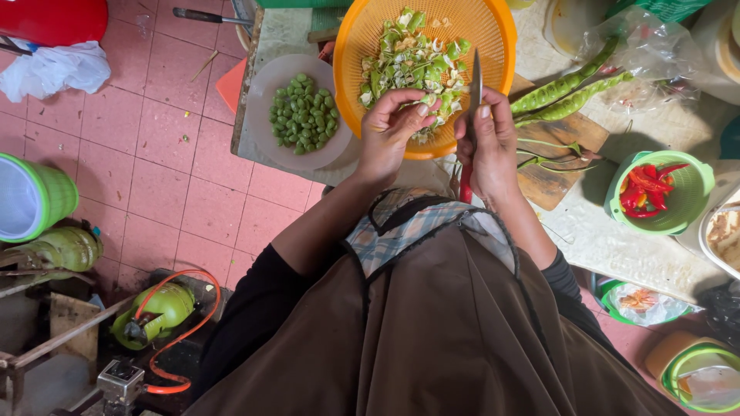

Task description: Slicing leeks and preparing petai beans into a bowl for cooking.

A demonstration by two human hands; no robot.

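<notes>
My left hand (389, 127) pinches a small green bean piece (428, 100) over the near rim of an orange colander (354, 46) filled with green pod scraps (408, 58). My right hand (489, 142) grips a knife (475, 85) by its red handle, blade pointing up and away, right beside the left fingertips. A clear plate (266, 139) with shelled green beans (303, 114) sits left of the colander. Two long green pods (566, 88) lie to the right on a wooden cutting board (551, 181).
A green bowl (682, 208) of red chillies (644, 189) stands at the right, with plastic bags behind it. On the pink tiled floor at the left are a green bucket (46, 192), green gas canisters (158, 312) with an orange hose, and a white bag (54, 69).
</notes>
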